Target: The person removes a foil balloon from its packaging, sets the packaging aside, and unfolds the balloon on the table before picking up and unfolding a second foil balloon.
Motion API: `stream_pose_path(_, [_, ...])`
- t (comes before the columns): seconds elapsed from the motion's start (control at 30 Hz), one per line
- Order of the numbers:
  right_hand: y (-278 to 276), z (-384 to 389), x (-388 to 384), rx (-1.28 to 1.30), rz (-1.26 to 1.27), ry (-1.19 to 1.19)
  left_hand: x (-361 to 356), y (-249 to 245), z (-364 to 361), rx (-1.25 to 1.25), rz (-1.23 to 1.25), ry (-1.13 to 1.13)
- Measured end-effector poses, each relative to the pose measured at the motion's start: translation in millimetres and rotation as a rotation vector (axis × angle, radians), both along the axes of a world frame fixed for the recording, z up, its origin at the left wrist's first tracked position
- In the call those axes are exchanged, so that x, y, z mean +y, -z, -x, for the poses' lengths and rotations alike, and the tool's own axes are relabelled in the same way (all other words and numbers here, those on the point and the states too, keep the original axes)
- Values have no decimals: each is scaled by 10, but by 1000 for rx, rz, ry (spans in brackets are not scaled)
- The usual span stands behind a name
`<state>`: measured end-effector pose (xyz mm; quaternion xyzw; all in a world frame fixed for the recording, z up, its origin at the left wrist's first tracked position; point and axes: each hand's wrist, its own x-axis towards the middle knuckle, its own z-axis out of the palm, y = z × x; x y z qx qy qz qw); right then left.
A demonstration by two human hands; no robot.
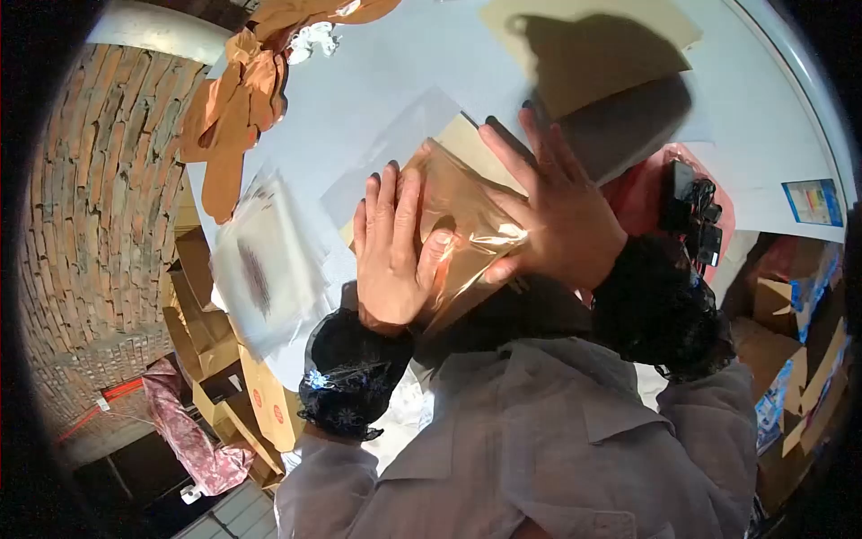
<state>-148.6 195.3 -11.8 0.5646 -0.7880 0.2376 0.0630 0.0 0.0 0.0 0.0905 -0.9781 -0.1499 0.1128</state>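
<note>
Looking down through the head camera, I saw a person in a pale grey shirt with dark ruffled cuffs (348,382) working over a pale surface (404,72). Both hands lay on a flat brown packet (462,211) wrapped in shiny clear film, which sat near the middle of the surface, close to the body. The left hand (391,256) rested on the packet's left part, its grip spread flat with the fingers stretched out side by side, pressing and not pinching. The right hand (552,220) covered the right part, fingers also straight and fanned. Its thumb lay against the near right edge of the film, and I could not tell whether it curled underneath. An empty clear sleeve (395,144) lay just beyond the packet. To the left sat a loose stack of clear bags (265,269), and further off on the far left a heap of brown cut-out pieces (238,99). A tan cardboard sheet (584,36) lay at the far side. A red bundle (642,193) with a black device (691,211) on it sat just right of the right hand. Cardboard boxes (206,350) stood below the surface's left edge. My judgement was that the slick film could slide under flat palms, letting the packet skew or crease. Air trapped inside could also leave wrinkles. A sideways sweep of the left hand could scatter the nearby bags.
</note>
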Motion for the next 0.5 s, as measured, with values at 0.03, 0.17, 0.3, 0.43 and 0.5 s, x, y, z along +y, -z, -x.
stream_pose_path(0.03, [-40, -25, 16, -7, -25, -5, 12, -33, -17, -15, 17, 0])
stream_pose_path(0.17, [-18, 43, -30, -42, 47, -106, -14, 22, 43, -19, 55, -11])
stream_pose_path(0.3, [31, 32, -16, -74, 58, -103, 0, 35, 36, -23, 106, -5])
stream_pose_path(0.43, [21, 59, -3, -54, 7, -119, 14, 18, 45, -18, 151, 1])
stream_pose_path(0.5, [0, 86, 16, -55, -10, -150, 26, 9, 56, -16, 175, -1])
